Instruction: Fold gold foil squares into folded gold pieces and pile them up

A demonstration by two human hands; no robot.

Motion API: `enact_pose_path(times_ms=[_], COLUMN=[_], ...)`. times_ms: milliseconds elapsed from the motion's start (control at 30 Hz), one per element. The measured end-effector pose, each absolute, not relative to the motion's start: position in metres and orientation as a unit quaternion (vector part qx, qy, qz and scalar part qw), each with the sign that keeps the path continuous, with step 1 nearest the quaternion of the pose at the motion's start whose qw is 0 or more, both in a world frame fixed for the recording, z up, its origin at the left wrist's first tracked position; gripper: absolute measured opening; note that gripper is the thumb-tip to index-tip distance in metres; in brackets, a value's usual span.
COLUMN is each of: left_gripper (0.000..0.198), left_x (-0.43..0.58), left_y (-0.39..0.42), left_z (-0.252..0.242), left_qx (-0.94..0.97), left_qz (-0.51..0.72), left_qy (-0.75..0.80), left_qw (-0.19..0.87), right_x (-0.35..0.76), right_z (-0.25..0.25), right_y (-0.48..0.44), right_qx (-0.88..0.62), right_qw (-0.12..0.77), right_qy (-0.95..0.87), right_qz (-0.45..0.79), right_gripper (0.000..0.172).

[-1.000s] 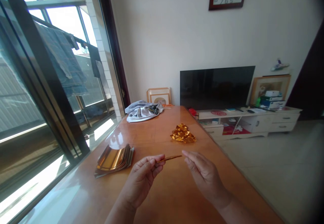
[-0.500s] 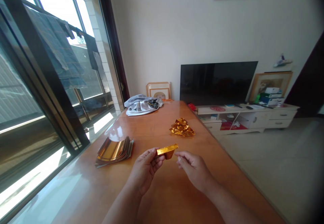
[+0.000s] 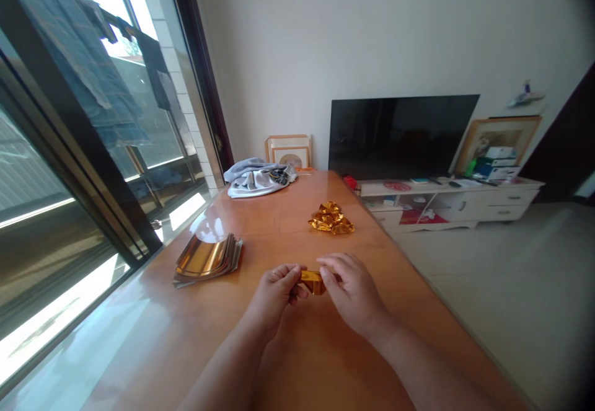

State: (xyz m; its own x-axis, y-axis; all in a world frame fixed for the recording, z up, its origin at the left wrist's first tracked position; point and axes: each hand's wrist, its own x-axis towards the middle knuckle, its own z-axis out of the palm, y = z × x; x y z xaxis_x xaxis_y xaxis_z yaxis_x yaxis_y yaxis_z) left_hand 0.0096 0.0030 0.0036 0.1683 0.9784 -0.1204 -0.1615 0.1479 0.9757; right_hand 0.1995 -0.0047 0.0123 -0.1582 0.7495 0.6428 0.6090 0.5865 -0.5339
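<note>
A long wooden table (image 3: 139, 330) runs away from the person, with a tall window (image 3: 79, 169) along its left side and denim hanging beyond the glass. Past the far end, a TV (image 3: 403, 137) sits on a low white cabinet (image 3: 446, 209), with a picture frame (image 3: 288, 152) leaning against the wall to its left. A rumpled gray cloth (image 3: 258, 181) lies at the far end of the table. Nearer, a foil stack (image 3: 207, 259) of curved gold sheets rests toward the window side, and a crumpled foil pile (image 3: 331, 219) sits toward the right, well apart from it. Between them and closer to the person, a folded gold strip (image 3: 312, 282) lies above the tabletop, held between both hands, its long axis running crosswise from left to right. The left hand (image 3: 274, 296) pinches its left end between thumb and fingers. The right hand (image 3: 351, 290) curls over its right end, fingers bent and pressed close, its thumb hidden, so neither hand is clearly nearer
</note>
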Motion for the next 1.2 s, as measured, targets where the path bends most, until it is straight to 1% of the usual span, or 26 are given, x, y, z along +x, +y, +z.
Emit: enact_pose_path(times_ms=[100, 200, 267, 333, 467, 600, 767, 1000, 1200], left_gripper=[0.042, 0.043, 0.045, 0.047, 0.051, 0.054, 0.044, 0.031, 0.029], left_x=[0.010, 0.010, 0.009, 0.009, 0.009, 0.010, 0.017, 0.024, 0.019], left_y=[0.002, 0.002, 0.001, 0.001, -0.002, -0.003, -0.005, -0.011, -0.006], left_z=[0.005, 0.006, 0.006, 0.007, 0.011, 0.014, 0.012, 0.011, 0.009], left_qx=[0.466, 0.472, 0.473, 0.473, 0.467, 0.447, 0.461, 0.476, 0.456], left_qz=[0.462, 0.461, 0.459, 0.459, 0.469, 0.467, 0.404, 0.388, 0.440], left_qy=[0.449, 0.451, 0.453, 0.451, 0.436, 0.439, 0.475, 0.465, 0.440], left_qw=[0.606, 0.601, 0.600, 0.602, 0.611, 0.624, 0.632, 0.638, 0.636], right_x=[0.199, 0.200, 0.200, 0.201, 0.200, 0.200, 0.200, 0.199, 0.200], right_z=[0.008, 0.004, 0.004, 0.005, 0.005, 0.002, 0.000, 0.001, 0.001], right_y=[-0.002, 0.002, 0.003, 0.003, 0.003, 0.006, 0.010, 0.008, 0.008], right_qx=[-0.470, -0.478, -0.469, -0.458, -0.444, -0.443, -0.452, -0.458, -0.449], right_qw=[0.454, 0.452, 0.449, 0.451, 0.484, 0.520, 0.550, 0.545, 0.526], right_qy=[-0.748, -0.711, -0.674, -0.635, -0.558, -0.486, -0.438, -0.442, -0.435], right_qz=[0.116, 0.248, 0.352, 0.429, 0.507, 0.545, 0.549, 0.546, 0.576], right_gripper=[0.022, 0.019, 0.022, 0.025, 0.031, 0.038, 0.038, 0.036, 0.031])
